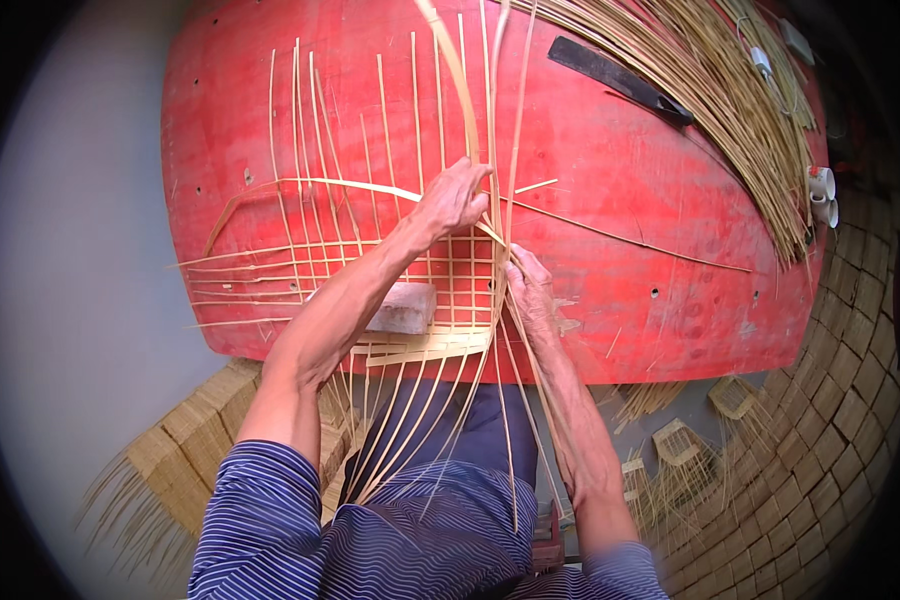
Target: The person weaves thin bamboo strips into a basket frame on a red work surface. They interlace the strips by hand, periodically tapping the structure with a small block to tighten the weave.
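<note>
An open grid of pale bamboo strips (pixel 462 272) lies partly woven near the front of the red table. My left hand (pixel 455 200) is closed around a bamboo strip at the grid's far right corner. A wide strip (pixel 459 80) rises from beside its fingers toward the far edge. Lower and to the right, my right hand (pixel 530 283) pinches strips along the grid's right edge. A pale grey block (pixel 405 308) rests on the weave beneath my left forearm. Flat wider slats (pixel 430 348) run across the near edge, and loose strip ends hang over my lap.
The red tabletop (pixel 620 310) carries a dark blade (pixel 610 75) and a large bundle of bamboo strips (pixel 705 115) at the far right. Two white cups (pixel 822 196) sit at its right edge. Stacked woven pieces (pixel 185 445) stand lower left; small unfinished baskets (pixel 677 443) lie lower right.
</note>
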Motion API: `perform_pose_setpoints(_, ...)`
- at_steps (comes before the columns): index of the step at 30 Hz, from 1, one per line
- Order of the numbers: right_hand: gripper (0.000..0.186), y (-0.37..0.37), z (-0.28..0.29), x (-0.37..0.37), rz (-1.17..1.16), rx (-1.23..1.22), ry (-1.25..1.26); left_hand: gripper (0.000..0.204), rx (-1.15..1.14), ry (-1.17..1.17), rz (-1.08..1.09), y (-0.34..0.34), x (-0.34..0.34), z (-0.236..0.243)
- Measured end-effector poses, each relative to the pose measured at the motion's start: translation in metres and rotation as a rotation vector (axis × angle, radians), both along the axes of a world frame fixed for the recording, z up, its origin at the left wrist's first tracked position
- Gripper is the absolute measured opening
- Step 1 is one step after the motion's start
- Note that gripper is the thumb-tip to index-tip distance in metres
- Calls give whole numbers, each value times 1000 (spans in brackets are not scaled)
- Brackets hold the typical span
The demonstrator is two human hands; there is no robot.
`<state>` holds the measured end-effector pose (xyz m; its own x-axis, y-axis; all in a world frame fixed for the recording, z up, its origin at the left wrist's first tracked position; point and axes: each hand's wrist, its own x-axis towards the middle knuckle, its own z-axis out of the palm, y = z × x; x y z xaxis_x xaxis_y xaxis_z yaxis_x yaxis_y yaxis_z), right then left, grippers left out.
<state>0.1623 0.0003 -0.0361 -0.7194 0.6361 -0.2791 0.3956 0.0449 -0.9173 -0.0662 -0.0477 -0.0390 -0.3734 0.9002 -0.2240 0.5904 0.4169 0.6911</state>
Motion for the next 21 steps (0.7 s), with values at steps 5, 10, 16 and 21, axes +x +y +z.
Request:
perform_pose_setpoints(5,27,3,-26,16,-76,-67,44,58,70,245,-110,-47,23,36)
perform_pose_setpoints(10,28,5,-15,10,-29,-89,34,64,9,439,-27,-92,54,45)
perform_pose_setpoints(16,28,8,2,-1,50,-61,-25,58,-325,382,45,-101,67,31)
perform_pose_setpoints(21,28,8,2,-4,55,-106,-18,37,-428,224,-142,-73,48,39)
